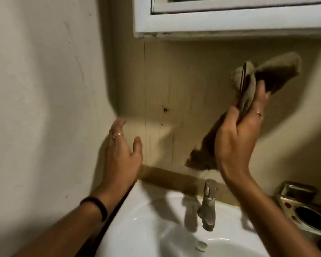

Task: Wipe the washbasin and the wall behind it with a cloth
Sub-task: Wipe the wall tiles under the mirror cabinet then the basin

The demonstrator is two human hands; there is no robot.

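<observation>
Two hands rise above the washbasin (146,219): right hand (237,138) grips a brown cloth (248,93), left hand (122,153) spread, near the wall (183,86).

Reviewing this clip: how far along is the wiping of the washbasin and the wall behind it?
Done: nothing can be confirmed; the wall behind the basin shows streaks and dark marks, so it looks unfinished. In hand: the right hand grips the brown cloth, raised before the wall, while the left hand is open near the corner. Left: the wall, plus the white washbasin around the tap, which the cloth is not touching.
</observation>
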